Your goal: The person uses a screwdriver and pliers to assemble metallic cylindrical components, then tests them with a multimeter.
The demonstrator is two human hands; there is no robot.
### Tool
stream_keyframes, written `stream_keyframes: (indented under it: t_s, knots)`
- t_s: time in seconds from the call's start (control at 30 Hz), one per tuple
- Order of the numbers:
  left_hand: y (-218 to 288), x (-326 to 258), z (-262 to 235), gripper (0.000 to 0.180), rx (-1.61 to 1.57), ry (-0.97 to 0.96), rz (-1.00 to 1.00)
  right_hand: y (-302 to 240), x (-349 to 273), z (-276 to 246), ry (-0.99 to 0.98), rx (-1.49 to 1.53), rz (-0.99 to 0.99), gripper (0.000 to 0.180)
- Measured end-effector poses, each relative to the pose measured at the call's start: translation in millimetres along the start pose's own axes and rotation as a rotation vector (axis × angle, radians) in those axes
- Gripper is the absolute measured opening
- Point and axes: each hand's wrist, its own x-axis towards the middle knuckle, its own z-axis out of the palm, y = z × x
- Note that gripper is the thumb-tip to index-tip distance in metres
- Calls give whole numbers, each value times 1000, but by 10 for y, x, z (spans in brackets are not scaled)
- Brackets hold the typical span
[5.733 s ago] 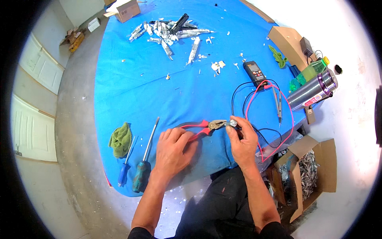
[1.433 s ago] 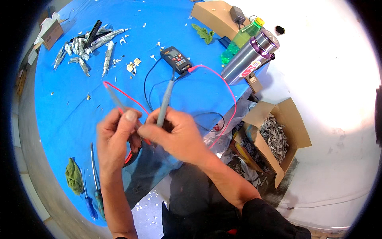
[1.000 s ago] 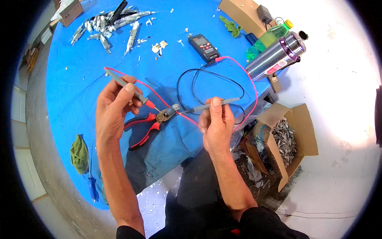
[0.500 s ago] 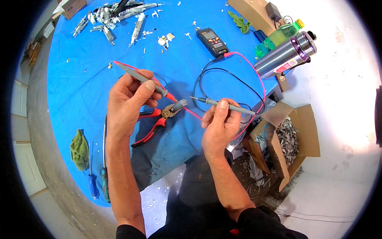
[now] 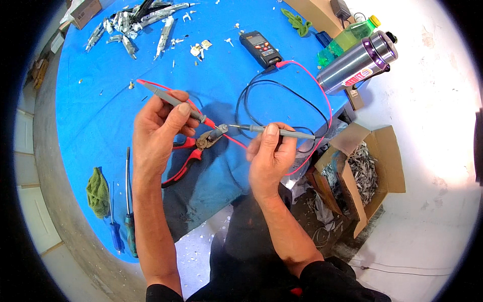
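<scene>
My left hand [image 5: 158, 126] pinches a grey test probe [image 5: 170, 98] with a red collar, its tip pointing down right at a small grey cylindrical piece [image 5: 218, 132]. That piece lies at the jaws of red-handled pliers [image 5: 187, 163]; whether the jaws grip it, I cannot tell. From the other side, my right hand [image 5: 274, 153] holds a second grey probe [image 5: 299, 134] with a black collar, its bare tip close to the piece's right end. Contact of either tip is too small to make out. Red and black leads run to a handheld multimeter [image 5: 260, 49] farther back.
Grey-white broken parts [image 5: 133, 25] are piled at the far left of the blue-covered table. A steel flask [image 5: 352, 65] and green bottle [image 5: 347, 43] lie at the right. Two screwdrivers [image 5: 130, 221] and a green cloth [image 5: 98, 194] lie left; a cardboard box [image 5: 390, 161] of scraps stands right.
My right hand has moved slightly left, bringing its probe tip closer to the grey piece. The left probe keeps its place by the piece. The whole view has shifted a little.
</scene>
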Motion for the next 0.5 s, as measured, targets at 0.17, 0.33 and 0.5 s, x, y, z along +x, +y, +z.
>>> stream_keyframes:
  t_s: [0.17,0.33,0.5]
  knots:
    - [-16,10,11,27,-26,7,-10,26,6,11,3,-25,-7,21]
    - [-7,2,22,27,-9,22,-16,13,5,10,-7,-3,0,21]
    - [-7,4,34,27,-8,28,-20,33,7,15,-5,-1,-5,22]
